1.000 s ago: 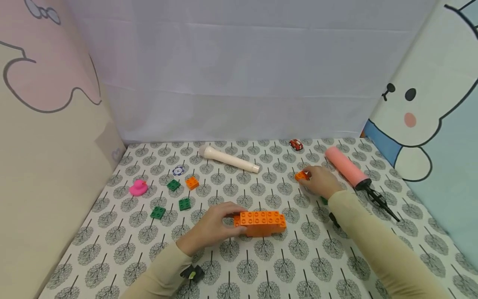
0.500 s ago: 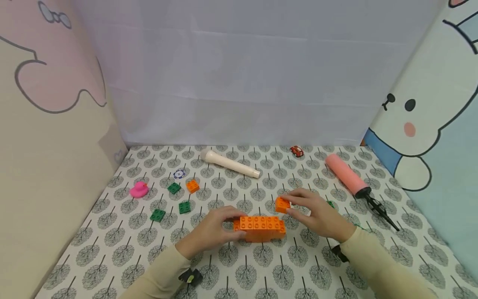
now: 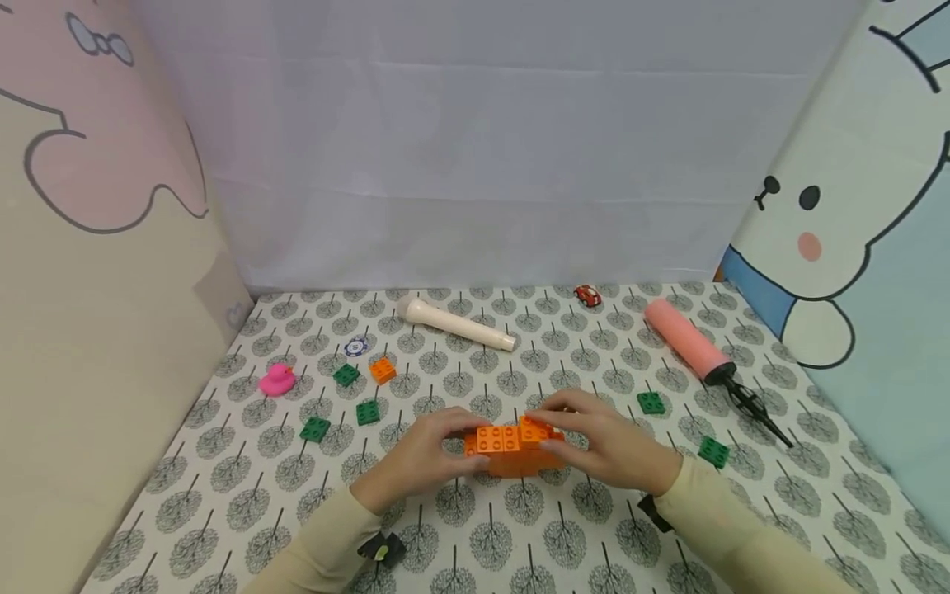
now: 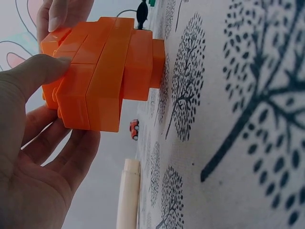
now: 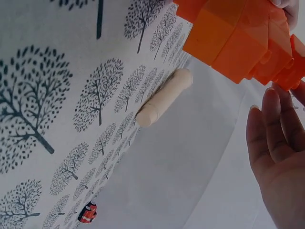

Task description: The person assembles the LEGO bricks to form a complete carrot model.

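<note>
A stepped block of joined orange toy bricks [image 3: 506,466] sits at the middle of the patterned cloth. My left hand [image 3: 417,459] grips its left end, thumb on the near side and fingers behind, as the left wrist view also shows. With thumb and fingertips, my right hand [image 3: 619,444] pinches a single orange brick [image 3: 533,432] over the right part of the block's top row. Whether its studs are fully seated cannot be told. In the right wrist view, the block's stacked layers [image 5: 238,38] fill the top right, and the right fingertips touch its upper bricks.
Left lie green bricks [image 3: 315,429], an orange brick [image 3: 382,370], a pink duck [image 3: 277,379] and a poker chip [image 3: 356,346]. A toy microphone [image 3: 456,322] and red car [image 3: 587,295] lie behind. Right are a pink cylinder with black tip [image 3: 690,340] and green bricks [image 3: 651,403].
My right hand has picked up an orange brick from the right and carried it left and nearer, onto the block's top. My left hand has stayed on the block's left end.
</note>
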### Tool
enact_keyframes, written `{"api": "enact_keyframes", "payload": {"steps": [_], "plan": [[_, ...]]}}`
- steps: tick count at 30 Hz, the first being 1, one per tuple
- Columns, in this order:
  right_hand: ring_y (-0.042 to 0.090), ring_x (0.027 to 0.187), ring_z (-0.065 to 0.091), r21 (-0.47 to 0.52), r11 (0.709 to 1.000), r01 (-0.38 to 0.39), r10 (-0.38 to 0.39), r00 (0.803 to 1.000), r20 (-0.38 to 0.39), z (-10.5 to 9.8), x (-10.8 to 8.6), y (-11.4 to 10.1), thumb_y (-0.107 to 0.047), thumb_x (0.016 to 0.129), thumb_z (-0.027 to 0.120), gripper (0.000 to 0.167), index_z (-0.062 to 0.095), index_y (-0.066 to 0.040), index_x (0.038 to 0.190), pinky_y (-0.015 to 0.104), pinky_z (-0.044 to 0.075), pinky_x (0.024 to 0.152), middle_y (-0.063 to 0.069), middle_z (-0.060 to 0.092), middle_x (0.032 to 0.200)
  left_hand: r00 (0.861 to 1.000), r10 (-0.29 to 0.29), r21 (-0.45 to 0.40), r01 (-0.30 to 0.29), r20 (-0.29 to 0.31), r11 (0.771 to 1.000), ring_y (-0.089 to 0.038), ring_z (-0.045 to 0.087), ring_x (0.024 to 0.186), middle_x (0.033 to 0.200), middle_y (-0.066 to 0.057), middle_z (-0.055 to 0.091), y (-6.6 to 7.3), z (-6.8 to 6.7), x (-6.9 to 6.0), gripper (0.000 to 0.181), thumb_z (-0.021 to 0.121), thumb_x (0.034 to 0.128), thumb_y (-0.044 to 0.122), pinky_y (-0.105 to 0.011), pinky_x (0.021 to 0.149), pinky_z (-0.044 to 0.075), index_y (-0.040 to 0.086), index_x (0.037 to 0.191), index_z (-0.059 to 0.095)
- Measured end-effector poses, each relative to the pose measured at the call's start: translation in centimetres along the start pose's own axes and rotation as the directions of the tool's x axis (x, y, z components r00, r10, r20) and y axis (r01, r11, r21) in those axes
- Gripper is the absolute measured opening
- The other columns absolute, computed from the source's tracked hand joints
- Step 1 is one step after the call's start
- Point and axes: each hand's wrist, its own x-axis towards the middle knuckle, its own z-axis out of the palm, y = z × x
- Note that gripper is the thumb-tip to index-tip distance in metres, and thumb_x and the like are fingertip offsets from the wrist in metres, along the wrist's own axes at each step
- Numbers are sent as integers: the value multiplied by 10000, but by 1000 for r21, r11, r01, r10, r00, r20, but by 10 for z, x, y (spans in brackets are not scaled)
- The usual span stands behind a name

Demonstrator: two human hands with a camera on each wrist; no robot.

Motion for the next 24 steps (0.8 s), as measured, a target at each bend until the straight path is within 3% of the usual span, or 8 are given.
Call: {"api": "enact_keyframes", "payload": {"steps": [11,18,24], "plan": [[98,1038,555,17,1000,-12,12,1000,3,5,-1,4,-189,920,712,400,656,-110,1308,270,533,842,-12,599,1210,1000,-19,14,19,4,1000,-54,604,1056,1185,119,669,-1,1,-1,441,790,837,318,-351,972,511,225,1254,682],[120,1074,544,21,999,-48,48,998,30,3,1,1,-202,914,722,396,665,-135,1300,307,531,872,-19,599,1209,1000,-18,-2,18,7,1000,-69,617,1048,1186,84,679,0,1,-1,429,782,843,283,-349,972,520,176,1247,684],[104,1042,542,14,1000,-19,19,999,28,1,4,1,-196,909,727,391,673,-116,1288,296,519,855,-27,605,1181,1000,-21,-3,21,22,1000,-69,617,1051,1186,89,676,0,0,0,433,780,844,290,-355,982,517,177,1250,682]]}}
